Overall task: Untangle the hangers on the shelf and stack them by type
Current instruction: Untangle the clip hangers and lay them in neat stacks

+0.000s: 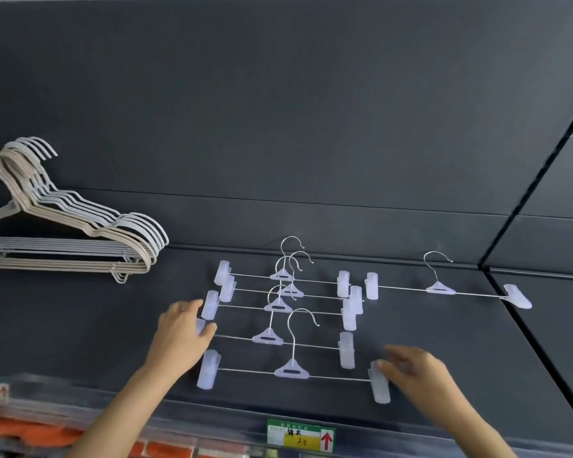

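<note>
Several wire clip hangers point(286, 312) with pale plastic clips lie overlapped on the dark shelf point(444, 342), hooks pointing away from me. One more clip hanger point(440, 289) lies apart at the right. My left hand point(179, 335) pinches the left clip of the second-nearest hanger point(268, 337). My right hand point(414, 368) touches the right clip of the nearest hanger point(291, 371), fingers bent around it. A neat stack of beige and grey plain hangers point(70, 236) sits at the far left.
The shelf's front edge carries a green and yellow label with a red arrow point(300, 436). Below it at the lower left are packaged goods in orange wrapping point(30, 431). A dark back panel rises behind the shelf, and a seam point(523, 328) splits the shelf at the right.
</note>
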`<state>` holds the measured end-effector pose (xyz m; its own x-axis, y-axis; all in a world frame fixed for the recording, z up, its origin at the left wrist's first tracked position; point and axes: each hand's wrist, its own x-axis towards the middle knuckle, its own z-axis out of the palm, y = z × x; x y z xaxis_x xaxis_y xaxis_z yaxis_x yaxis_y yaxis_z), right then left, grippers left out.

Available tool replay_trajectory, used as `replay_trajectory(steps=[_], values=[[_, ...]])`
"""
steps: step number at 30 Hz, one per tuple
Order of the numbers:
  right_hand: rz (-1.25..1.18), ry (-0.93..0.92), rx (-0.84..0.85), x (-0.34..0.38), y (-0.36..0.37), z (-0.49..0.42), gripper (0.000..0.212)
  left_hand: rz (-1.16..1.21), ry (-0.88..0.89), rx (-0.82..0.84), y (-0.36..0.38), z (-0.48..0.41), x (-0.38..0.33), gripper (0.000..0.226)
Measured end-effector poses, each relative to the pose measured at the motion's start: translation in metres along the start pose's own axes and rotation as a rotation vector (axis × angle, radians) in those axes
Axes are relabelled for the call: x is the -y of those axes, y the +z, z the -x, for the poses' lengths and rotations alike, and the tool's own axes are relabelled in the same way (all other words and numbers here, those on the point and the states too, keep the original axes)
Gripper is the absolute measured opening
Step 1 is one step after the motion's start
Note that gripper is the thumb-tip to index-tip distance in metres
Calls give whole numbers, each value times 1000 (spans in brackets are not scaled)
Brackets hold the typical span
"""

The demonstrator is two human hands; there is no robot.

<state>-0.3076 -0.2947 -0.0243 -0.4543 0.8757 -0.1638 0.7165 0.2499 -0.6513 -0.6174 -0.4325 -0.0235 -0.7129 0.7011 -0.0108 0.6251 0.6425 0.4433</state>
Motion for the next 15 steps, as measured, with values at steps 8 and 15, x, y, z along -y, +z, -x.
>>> replay_trajectory(steps=[8, 15], values=[[-19, -2, -83, 15, 34, 26, 7, 222, -14, 161, 2, 17, 2, 57], [-95, 36, -104, 23, 38, 23, 16, 260, 15, 214, 3, 16, 13, 66]])
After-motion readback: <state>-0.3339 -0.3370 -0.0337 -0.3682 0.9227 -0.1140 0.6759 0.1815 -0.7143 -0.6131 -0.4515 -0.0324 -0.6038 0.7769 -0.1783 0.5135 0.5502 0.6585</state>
